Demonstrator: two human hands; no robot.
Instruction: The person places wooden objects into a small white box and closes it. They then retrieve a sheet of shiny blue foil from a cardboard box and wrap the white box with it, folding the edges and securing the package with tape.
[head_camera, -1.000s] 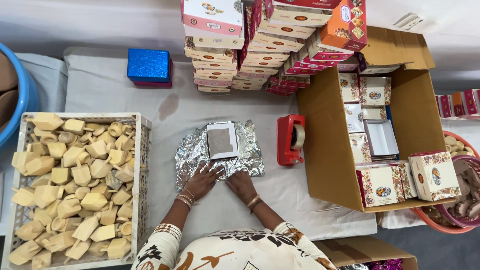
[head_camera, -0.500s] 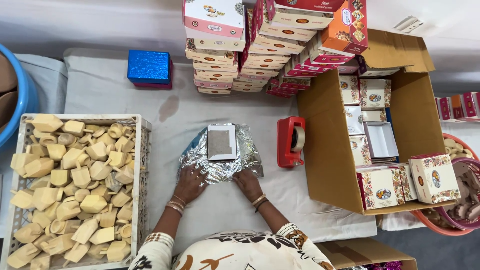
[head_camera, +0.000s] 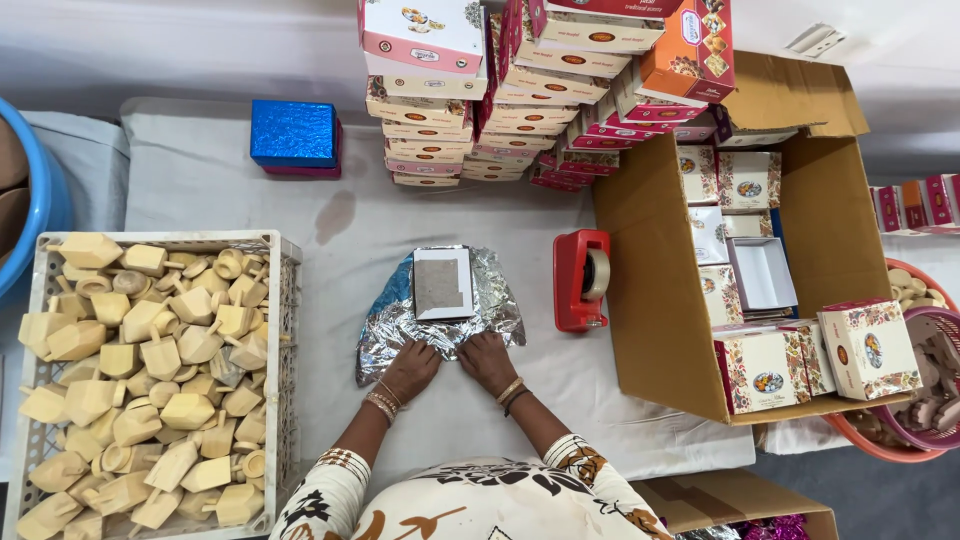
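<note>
A crinkled sheet of silver foil (head_camera: 497, 305) lies spread on the white table, and a small flat box (head_camera: 443, 283) sits in its middle. My left hand (head_camera: 411, 368) grips the sheet's near edge on the left. My right hand (head_camera: 487, 360) grips the same edge just beside it. Both hands are close together below the box, fingers curled onto the foil.
A white crate (head_camera: 284, 330) full of pale wooden toy pieces stands at the left. A red tape dispenser (head_camera: 583, 280) sits right of the foil. An open cardboard carton (head_camera: 650, 300) holds patterned boxes. Stacked printed boxes (head_camera: 520, 90) and a blue box (head_camera: 293, 134) are at the back.
My hands have moved forward from the table in front of the foil onto its near edge and taken hold of it. The foil has bunched slightly toward the box.
</note>
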